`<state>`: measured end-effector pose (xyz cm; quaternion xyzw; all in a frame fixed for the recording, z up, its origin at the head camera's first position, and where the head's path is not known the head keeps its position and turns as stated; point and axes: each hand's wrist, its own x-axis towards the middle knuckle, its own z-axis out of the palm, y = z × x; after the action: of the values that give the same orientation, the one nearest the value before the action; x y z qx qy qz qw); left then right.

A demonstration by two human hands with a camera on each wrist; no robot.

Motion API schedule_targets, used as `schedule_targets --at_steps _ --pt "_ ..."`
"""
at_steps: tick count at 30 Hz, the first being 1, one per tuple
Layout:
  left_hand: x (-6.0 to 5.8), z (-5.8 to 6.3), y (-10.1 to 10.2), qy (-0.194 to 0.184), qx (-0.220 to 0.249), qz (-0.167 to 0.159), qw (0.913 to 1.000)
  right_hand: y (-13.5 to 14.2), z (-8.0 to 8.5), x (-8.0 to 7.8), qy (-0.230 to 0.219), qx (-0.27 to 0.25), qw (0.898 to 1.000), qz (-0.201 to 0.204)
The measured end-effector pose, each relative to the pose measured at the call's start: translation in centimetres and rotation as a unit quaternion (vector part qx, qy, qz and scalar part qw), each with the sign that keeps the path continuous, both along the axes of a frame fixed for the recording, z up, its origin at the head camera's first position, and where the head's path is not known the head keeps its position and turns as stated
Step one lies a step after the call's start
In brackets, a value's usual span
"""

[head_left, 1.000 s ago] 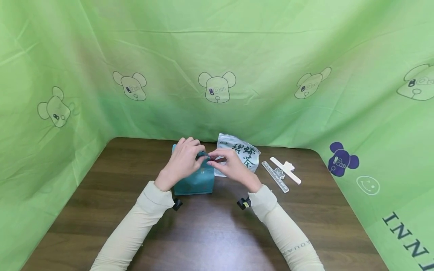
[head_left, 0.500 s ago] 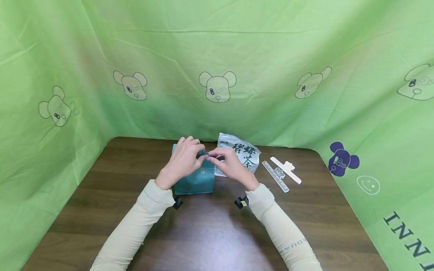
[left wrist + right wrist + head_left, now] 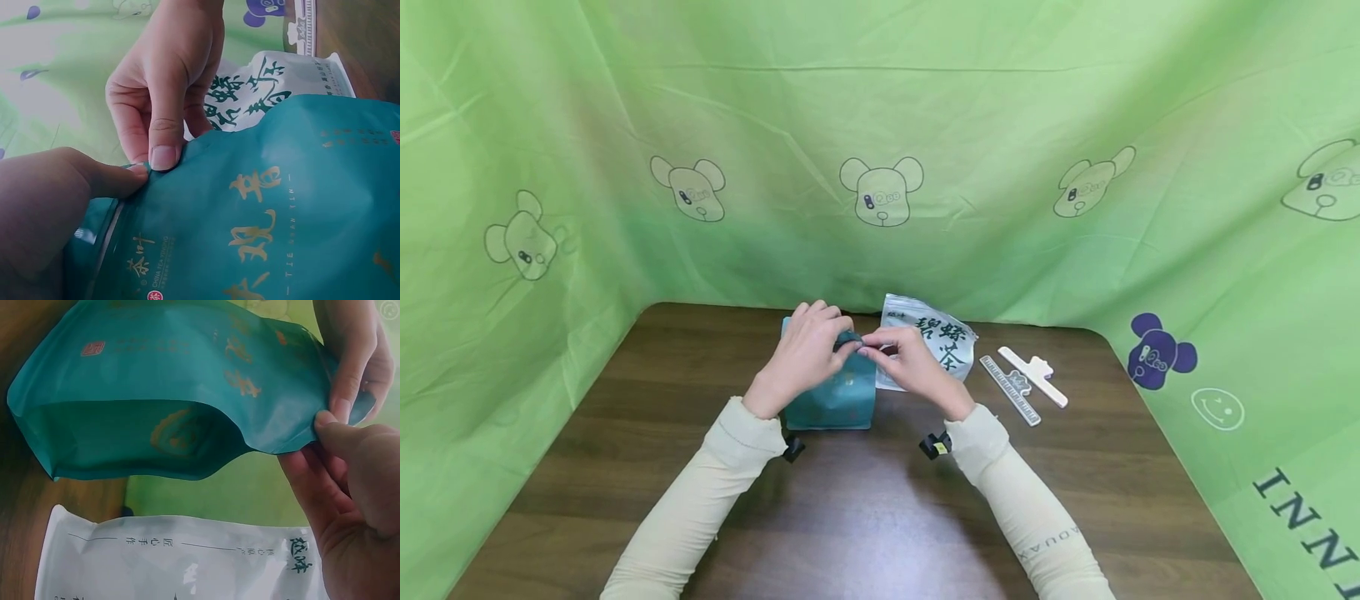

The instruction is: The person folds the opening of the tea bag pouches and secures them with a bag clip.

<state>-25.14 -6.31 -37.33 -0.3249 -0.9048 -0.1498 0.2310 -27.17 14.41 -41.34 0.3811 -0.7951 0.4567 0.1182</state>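
A teal tea bag (image 3: 842, 400) with gold lettering stands upright on the table. My left hand (image 3: 805, 346) grips its top edge, thumb on the near face, as the left wrist view shows. At the bag's upper right corner my right hand (image 3: 910, 362) pinches the top edge between thumb and fingers. The two thumbs almost meet on the teal bag's front (image 3: 237, 206). From the right wrist view, the bag's folded side gusset (image 3: 137, 434) faces the right hand. Close behind that hand stands a white tea bag (image 3: 951, 346) with dark green characters, partly hidden by it.
Two bag clips lie on the table to the right: a clear ruled clip (image 3: 1009, 390) and a white clip (image 3: 1033, 377). The brown wooden table (image 3: 880, 517) is bordered at the back and sides by a green cloth (image 3: 880, 267) with bear prints.
The right hand has shifted slightly left and its fingers have closed onto the teal bag's corner beside the left thumb. The left hand stays nearly still on the top edge.
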Motion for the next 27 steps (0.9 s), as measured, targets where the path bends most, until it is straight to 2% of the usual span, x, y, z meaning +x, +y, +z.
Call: schedule_targets --at_steps 9,18,22,27 --pt "0.3 -0.3 -0.5 0.038 -0.022 0.008 0.999 -0.3 -0.1 0.3 0.03 -0.007 0.999 -0.01" --pt "0.8 -0.1 -1.3 0.031 0.003 0.014 0.9994 -0.8 -0.6 0.5 0.053 -0.032 0.998 -0.032" --pt "0.8 -0.1 -1.5 0.028 0.012 0.002 0.9995 -1.2 -0.7 0.6 0.084 -0.039 0.995 -0.043" --pt "0.7 -0.4 -1.5 0.019 0.027 -0.006 0.9994 -1.7 -0.9 0.9 0.151 -0.029 0.986 -0.063"
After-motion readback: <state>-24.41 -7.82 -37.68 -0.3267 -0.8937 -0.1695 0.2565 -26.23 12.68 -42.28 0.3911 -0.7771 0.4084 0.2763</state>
